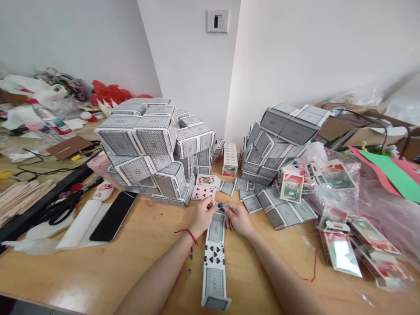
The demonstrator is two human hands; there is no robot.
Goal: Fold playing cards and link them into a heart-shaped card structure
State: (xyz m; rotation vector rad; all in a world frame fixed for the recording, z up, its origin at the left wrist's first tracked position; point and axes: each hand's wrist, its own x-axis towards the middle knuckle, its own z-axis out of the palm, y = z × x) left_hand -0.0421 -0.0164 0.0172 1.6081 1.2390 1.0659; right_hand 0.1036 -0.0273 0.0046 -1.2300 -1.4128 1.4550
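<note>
Left hand (204, 215) and right hand (239, 217), close together, appear to pinch the far end of the playing-card strip (215, 257) on the table (157, 245), seemingly an edge-working step whose next move calls for even finger pressure

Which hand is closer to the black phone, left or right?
Left. The left hand is right of the black phone in the picture, not touching it. The right hand is farther off, on the other side of the left hand.
</note>
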